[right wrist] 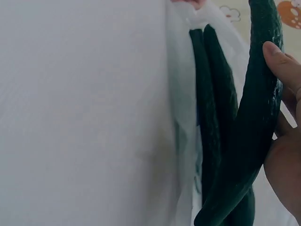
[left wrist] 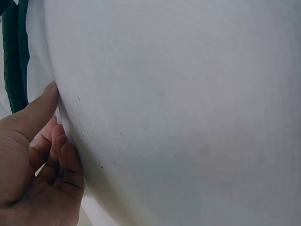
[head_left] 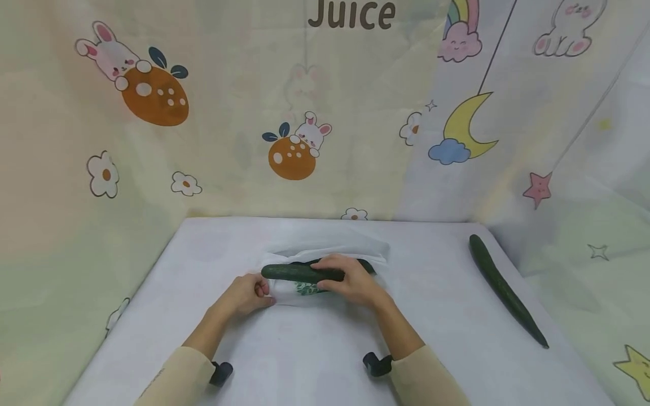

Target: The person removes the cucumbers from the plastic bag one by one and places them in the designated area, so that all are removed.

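- Left hand [head_left: 249,294]: we find its fingers closed narrowly, pinching the near left edge of the white bag [head_left: 284,291].
- Right hand [head_left: 358,282]: we record its fingers wrapped about the held cucumber [head_left: 294,273], whose long axis runs left to right, its free end beside the left hand.
- Beneath it, we note a second cucumber [right wrist: 206,103] and a third [right wrist: 221,70], roughly parallel, between the bag's sides.
- Well apart rightward, nearer the right hand, we note the loose cucumber [head_left: 505,287], slanting on the counter [head_left: 437,293].

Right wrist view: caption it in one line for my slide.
A right hand holds a cucumber, two others showing behind it in a white bag.
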Demonstrator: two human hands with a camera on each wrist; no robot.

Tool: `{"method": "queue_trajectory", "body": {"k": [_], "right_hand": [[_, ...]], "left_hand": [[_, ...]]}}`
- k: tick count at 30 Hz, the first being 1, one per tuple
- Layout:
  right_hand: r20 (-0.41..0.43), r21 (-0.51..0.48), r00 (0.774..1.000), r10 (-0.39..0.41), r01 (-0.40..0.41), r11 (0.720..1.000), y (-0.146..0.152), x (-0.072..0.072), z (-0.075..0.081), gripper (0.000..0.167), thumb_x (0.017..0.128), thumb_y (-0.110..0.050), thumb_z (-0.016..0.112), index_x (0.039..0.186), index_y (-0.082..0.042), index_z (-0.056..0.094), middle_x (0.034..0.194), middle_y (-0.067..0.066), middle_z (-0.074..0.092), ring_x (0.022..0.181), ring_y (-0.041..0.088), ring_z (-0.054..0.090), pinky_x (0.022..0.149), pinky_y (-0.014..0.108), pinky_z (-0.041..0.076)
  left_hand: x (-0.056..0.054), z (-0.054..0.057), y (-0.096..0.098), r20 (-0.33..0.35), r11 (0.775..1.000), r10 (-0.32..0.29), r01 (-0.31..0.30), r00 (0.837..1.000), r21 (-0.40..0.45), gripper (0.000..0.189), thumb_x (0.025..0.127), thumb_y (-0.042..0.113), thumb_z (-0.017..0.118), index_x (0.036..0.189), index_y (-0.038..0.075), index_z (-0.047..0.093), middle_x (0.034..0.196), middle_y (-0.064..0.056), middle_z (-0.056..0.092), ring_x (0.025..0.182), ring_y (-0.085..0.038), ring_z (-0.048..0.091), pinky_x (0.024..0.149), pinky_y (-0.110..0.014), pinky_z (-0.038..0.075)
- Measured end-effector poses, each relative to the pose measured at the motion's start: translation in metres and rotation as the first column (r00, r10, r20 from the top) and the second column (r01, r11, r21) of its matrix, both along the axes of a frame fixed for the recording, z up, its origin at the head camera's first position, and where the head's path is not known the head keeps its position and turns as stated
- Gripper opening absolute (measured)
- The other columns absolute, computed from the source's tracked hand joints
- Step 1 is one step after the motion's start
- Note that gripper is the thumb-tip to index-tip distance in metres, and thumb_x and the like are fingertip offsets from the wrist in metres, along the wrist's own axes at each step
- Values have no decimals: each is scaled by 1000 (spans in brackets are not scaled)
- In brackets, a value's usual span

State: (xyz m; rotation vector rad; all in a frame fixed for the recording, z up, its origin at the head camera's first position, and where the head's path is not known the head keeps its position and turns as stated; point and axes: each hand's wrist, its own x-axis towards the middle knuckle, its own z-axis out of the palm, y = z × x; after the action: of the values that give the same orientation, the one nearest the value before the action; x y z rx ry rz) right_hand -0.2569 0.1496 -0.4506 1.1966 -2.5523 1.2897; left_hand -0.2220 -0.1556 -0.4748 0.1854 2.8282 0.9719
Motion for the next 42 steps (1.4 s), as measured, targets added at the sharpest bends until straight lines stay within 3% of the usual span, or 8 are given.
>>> {"method": "queue_trajectory", "body": {"k": [11,21,26,32,37,42], "right_hand": [[53,-98,997,48,-43,994,-13,8,39,44,92,-23,79,134,-28,68,126,-10,65,112,13,61,95,37,53],[-103,-172,992,77,-94,981,-11,7,76,42,91,-12,79,133,-13,69,126,1,66,113,18,62,92,33,56],[-176,-214,982,72,-109,971,-9,3,103,45,90,-5,78,134,-8,67,129,6,66,114,20,61,91,33,57],[-207,-303,975,77,-138,943,-4,-4,138,46,90,4,75,135,-3,65,128,10,64,109,22,64,89,32,58],[-202,-359,979,11,-85,929,11,-7,151,46,90,6,73,134,-3,66,125,10,66,107,23,65,90,31,58],[-160,-402,981,-108,35,915,38,-4,143,47,91,7,72,135,-4,65,125,12,66,108,22,67,92,28,57]], "left_hand": [[-2,-2,-1,14,1000,7,-7,1000,5,27,82,19,87,85,13,61,75,0,55,72,-16,51,68,-31,40],[-3,-3,-2,8,1000,-2,2,1000,-2,28,82,22,87,84,14,60,74,1,55,72,-16,51,69,-32,41],[-3,-1,-3,23,1000,-2,1,1000,6,28,83,23,87,86,13,61,75,0,54,73,-17,51,68,-32,40],[-2,-1,-3,26,1000,7,-8,1000,14,28,82,22,87,86,12,61,76,0,55,73,-17,51,67,-32,40],[-4,-4,-3,26,1000,16,-16,1000,18,28,83,23,87,87,13,61,76,0,55,73,-16,51,68,-32,40],[-4,-6,-3,23,999,25,-25,999,25,27,83,23,86,87,13,61,77,-1,55,73,-17,51,68,-32,40]]}}
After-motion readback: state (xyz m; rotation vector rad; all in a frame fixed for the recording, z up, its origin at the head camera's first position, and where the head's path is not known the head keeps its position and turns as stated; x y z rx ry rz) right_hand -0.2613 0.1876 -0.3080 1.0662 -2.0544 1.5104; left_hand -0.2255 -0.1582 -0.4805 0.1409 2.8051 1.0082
